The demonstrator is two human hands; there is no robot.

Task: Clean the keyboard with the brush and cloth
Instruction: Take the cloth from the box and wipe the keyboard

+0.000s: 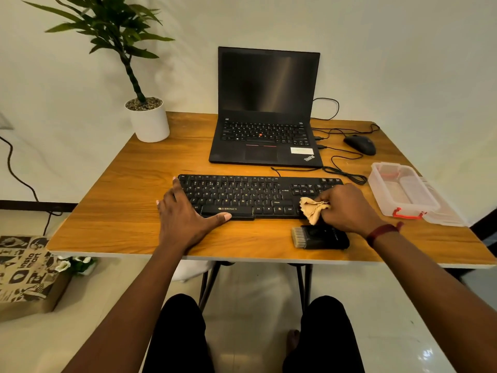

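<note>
Right hand (347, 208) pinches a bunched tan cloth (313, 208) on the right end of the keyboard (242, 196), near the arrow keys. Left hand (185, 214) lies open and flat, pinning the keyboard's left end. Brush (318, 237) sits on the desk (113, 211) just below our right hand, bristles pointing left. Risks as we see them: the wrist could knock the brush off the near edge; the loose cloth could snag a keycap; wiping toward the cable (344, 172) beyond our right hand could drag it.
</note>
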